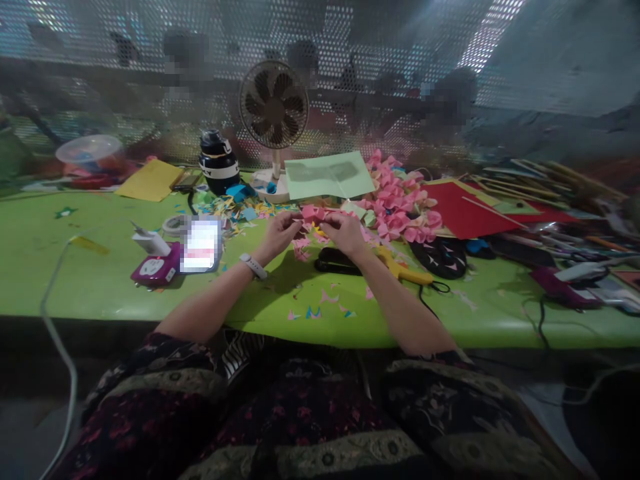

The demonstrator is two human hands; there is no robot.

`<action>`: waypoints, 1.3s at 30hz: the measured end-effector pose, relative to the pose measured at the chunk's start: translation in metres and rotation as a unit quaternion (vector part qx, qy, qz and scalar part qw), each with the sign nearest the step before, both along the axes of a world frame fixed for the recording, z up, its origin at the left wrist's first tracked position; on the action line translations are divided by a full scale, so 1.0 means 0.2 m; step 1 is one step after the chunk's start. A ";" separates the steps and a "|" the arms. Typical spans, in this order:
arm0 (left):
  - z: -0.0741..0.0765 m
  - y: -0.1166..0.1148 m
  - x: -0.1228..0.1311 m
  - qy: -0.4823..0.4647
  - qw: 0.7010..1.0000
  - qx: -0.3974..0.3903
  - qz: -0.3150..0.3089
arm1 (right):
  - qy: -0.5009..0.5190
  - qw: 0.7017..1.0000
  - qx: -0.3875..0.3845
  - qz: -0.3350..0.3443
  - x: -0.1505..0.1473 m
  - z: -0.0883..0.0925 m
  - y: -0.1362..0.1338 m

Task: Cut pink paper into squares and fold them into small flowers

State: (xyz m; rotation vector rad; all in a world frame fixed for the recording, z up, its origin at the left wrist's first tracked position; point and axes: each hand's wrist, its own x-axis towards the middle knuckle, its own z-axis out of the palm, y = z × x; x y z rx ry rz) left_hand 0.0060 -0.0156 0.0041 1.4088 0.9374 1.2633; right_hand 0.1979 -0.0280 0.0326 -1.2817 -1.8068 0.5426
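My left hand and my right hand meet over the green table, both pinched on a small pink paper piece held between them. A white watch sits on my left wrist. Just beyond my hands lies a heap of pink paper flowers. A black stapler-like object rests below my right hand, and yellow-handled scissors lie beside my right forearm.
A small fan stands at the back with a pale green sheet and a black-and-white bottle. A phone, a purple gadget and tape sit left. Red paper, sticks and tools crowd the right. Scraps litter the table.
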 end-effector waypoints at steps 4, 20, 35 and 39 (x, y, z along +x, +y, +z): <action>0.01 0.01 -0.01 0.023 0.999 -0.024 0.023 | 0.000 1.000 -0.014 -0.019 0.05 0.02 0.02; -0.01 0.03 -0.09 0.550 0.824 0.100 0.089 | -0.248 0.965 -0.057 -0.071 0.29 0.06 0.13; -0.11 0.12 -0.14 0.478 0.865 0.093 0.117 | -0.202 0.978 -0.033 -0.036 0.28 0.02 0.14; -0.13 0.12 -0.14 0.467 0.870 0.109 0.116 | -0.193 0.980 -0.031 -0.023 0.28 0.02 0.14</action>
